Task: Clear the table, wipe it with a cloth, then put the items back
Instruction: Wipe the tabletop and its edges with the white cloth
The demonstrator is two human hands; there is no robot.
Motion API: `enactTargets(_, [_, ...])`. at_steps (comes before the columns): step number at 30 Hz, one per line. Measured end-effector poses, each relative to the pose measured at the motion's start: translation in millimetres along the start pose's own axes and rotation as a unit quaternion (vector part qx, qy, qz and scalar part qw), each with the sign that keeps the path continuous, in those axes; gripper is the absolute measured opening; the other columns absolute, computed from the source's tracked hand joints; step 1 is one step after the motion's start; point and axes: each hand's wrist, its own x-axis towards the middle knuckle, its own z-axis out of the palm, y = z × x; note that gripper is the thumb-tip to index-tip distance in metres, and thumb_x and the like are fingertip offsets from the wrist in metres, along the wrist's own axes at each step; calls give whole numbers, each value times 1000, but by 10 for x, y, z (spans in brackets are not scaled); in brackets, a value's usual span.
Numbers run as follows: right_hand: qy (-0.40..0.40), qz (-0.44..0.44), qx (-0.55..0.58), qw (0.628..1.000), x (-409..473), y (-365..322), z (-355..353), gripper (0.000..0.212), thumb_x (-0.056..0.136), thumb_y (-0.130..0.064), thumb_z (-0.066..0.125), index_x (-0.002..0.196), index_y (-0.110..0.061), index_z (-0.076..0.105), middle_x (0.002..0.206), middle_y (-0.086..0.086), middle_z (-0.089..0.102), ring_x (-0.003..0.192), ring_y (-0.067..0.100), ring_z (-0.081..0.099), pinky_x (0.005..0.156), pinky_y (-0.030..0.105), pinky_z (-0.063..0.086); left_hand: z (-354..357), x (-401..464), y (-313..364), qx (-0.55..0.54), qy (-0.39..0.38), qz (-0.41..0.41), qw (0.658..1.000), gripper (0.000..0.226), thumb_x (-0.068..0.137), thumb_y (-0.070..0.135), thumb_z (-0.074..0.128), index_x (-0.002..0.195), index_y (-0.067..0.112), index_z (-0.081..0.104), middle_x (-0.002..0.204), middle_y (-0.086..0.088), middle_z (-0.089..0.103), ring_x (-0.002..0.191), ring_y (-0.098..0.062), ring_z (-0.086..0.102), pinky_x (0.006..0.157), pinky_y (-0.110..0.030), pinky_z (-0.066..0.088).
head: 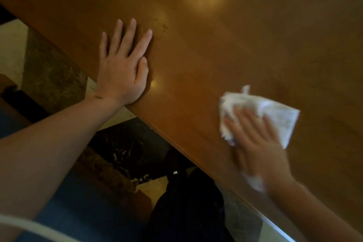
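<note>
A brown wooden table [245, 45] fills the upper right of the head view, its near edge running diagonally from upper left to lower right. My left hand [122, 65] lies flat on the tabletop near that edge, fingers spread, holding nothing. My right hand [257, 139] presses down on a crumpled white cloth [275, 112] on the tabletop at the right; the hand is motion-blurred. A few small water drops [164, 27] sit on the wood just beyond my left fingertips. No other items show on the visible part of the table.
Below the table edge I see a pale floor [11, 49], a mottled brown surface [51, 74], dark bags or clothing [186, 202] and blue fabric [78, 202]. A white cord [29, 226] crosses the lower left corner.
</note>
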Motion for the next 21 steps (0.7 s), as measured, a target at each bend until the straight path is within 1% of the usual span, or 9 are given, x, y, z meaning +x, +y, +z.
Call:
enactTargets(2, [40,99,14,994,185,172,-131,61,101,-28,36,161,-25,29,168,5,26,157,27,16,125,47,4,-4,13,14,-3,-2,-1,1000,58,110,40,23,167,33,20,177,-7,13,163,-34,6,129,-62,5])
enactTargets(4, [83,193,38,977,536,139,-196,55,106,-28,30,161,-27,27,170,3,19,158,23,8,126,48,0,-5,15,20,-2,-2,-5,1000,59,110,40,23,168,32,19,177,-7,13,163,-34,6,129,-62,5])
enactTargets(6, [111,244,51,962,956,-42,-185,57,105,-25,30,162,-27,23,171,6,15,158,24,4,126,52,-2,-8,7,9,-2,-1,-10,1000,59,110,40,23,168,31,16,177,-7,13,163,-34,6,129,-61,5])
enactTargets(7, [117,245,51,961,1160,-157,-163,60,104,-23,32,162,-25,21,171,8,14,158,25,4,125,53,-3,-13,10,2,-2,-1,-11,1000,60,110,39,23,168,31,15,177,-7,13,163,-33,6,129,-61,5])
enactTargets(10, [114,189,40,974,1557,-577,-51,64,101,-20,37,163,-23,21,171,7,15,158,25,5,124,52,-3,-10,11,16,6,-8,-9,1000,61,108,38,23,168,30,15,177,-7,14,163,-32,6,129,-61,5])
enactTargets(14, [84,79,22,993,1531,-1115,174,72,95,-22,45,163,-19,21,171,6,14,158,25,4,126,51,-1,-7,0,6,22,-19,-2,1000,64,106,37,26,168,30,17,176,-8,15,163,-33,9,129,-61,8])
enactTargets(16, [52,19,20,998,1283,-1322,317,75,91,-23,49,162,-18,23,171,7,14,158,26,4,126,48,-6,-16,4,-6,20,-21,4,1000,63,106,38,26,168,30,18,176,-9,15,163,-33,10,129,-61,9])
enactTargets(18, [25,-24,27,999,920,-1407,438,73,93,-23,51,161,-19,26,171,6,15,158,24,4,126,47,-6,-19,8,-6,16,-18,7,1000,62,106,39,23,168,30,18,176,-9,15,163,-33,10,129,-61,8])
enactTargets(21, [-2,-32,26,999,329,-1256,522,73,92,-22,53,161,-22,28,170,1,18,158,21,10,127,46,0,-39,33,-22,-2,-18,3,1000,62,107,41,21,168,31,18,176,-9,14,163,-33,9,129,-61,8])
